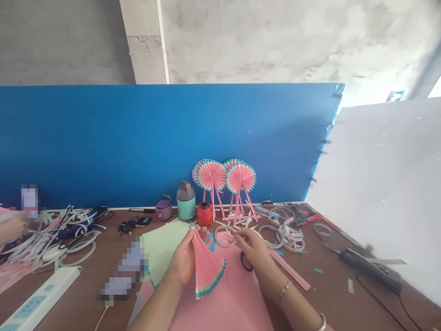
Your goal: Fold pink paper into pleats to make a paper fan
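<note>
My left hand [184, 258] is closed on a pleated paper fan [207, 266], pink with yellow and blue along its edge and partly spread. My right hand [254, 249] has thumb and forefinger pinched together at the right edge of a white ring of strip [220, 243]. Whether the fingers grip that ring or a smaller thing I cannot make out. A black loop like a scissor handle [245, 263] shows beside the right palm. Pink paper sheets [220, 308] lie under both hands, with pale green sheets [165, 243] to the left.
Finished pink fans [212, 175] stand on paper legs against the blue partition [138, 138]. Before it are a teal flask [186, 204], a purple pot [163, 209] and red thread [205, 214]. A black glue gun [370, 266] lies right, a power strip [44, 299] left. Another person's hand [14, 227] shows far left.
</note>
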Demonstrator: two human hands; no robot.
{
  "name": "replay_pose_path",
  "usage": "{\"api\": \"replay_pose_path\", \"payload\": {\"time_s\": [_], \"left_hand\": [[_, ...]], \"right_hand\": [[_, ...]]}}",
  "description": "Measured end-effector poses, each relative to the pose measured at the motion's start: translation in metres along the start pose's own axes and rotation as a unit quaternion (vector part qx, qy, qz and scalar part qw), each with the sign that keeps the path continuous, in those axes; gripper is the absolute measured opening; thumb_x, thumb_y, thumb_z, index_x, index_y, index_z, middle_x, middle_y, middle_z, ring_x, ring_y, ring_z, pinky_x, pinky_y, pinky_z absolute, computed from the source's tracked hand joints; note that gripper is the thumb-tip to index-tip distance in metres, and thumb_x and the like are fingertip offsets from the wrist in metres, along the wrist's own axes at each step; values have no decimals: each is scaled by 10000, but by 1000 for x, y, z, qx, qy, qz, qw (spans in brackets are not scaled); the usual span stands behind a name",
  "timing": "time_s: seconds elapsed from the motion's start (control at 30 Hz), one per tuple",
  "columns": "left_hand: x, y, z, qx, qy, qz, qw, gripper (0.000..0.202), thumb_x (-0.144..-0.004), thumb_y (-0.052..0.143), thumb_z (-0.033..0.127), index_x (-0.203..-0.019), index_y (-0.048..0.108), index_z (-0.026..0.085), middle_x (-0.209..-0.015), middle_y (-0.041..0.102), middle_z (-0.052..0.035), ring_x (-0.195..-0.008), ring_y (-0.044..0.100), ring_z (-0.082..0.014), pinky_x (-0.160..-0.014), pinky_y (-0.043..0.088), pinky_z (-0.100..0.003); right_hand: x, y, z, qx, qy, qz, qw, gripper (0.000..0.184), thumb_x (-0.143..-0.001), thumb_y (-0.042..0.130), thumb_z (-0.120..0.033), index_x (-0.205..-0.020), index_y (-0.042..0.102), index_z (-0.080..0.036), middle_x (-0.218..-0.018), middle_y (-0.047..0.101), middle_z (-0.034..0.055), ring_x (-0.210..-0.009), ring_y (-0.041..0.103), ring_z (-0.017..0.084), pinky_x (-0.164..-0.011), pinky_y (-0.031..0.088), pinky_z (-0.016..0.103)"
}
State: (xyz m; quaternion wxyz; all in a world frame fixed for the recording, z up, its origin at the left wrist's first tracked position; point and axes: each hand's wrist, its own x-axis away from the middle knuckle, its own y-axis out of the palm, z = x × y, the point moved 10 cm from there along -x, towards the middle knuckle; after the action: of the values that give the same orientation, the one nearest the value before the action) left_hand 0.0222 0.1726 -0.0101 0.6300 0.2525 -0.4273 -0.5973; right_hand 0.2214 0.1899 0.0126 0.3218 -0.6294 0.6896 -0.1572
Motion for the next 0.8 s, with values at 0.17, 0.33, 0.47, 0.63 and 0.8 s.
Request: {"api": "replay_pose_path", "payload": {"time_s": [0.17,0.33,0.47,0.63,0.8], "left_hand": [[4,15,-7,-55,20,-88,994,85,-851,595,266,-882,598,187,-996,681,-71,-1059,603,-193,-974,429,-348],[4,15,0,-53,47,-105,992,77,-808,636,218,-874,600,202,-958,674,-50,-1091,581,-204,-978,413,-361],[2,15,7,-93,72,-120,986,219,-757,691,215,-967,633,203,-1035,667,-53,-1109,565,-204,-978,407,-344],[7,20,-6,-170,50,-143,974,411,-691,748,201,-1087,640,195,-1064,679,-75,-1039,596,-215,-946,416,-361],[8,15,-19,-236,39,-118,964,337,-644,784,246,-964,696,186,-946,701,-59,-902,612,-193,-763,459,-293]], "right_hand": [[40,41,-63,-57,-138,-101,984,527,-752,613,-418,-1225,538,-197,-1196,575,115,-1081,505,275,-898,401,393],[44,45,-61,27,-107,-87,990,473,-643,632,-230,-1109,576,-169,-985,603,92,-927,519,263,-823,396,378],[28,31,-51,28,-73,-60,995,180,-671,580,-189,-850,586,-170,-854,598,53,-817,528,222,-746,377,328],[21,21,-52,52,-121,-8,991,26,-717,524,-155,-732,528,-176,-743,574,33,-761,520,215,-685,346,303],[25,18,-54,57,-179,36,982,85,-730,485,-109,-752,531,-177,-764,575,47,-776,521,223,-669,347,300]]}}
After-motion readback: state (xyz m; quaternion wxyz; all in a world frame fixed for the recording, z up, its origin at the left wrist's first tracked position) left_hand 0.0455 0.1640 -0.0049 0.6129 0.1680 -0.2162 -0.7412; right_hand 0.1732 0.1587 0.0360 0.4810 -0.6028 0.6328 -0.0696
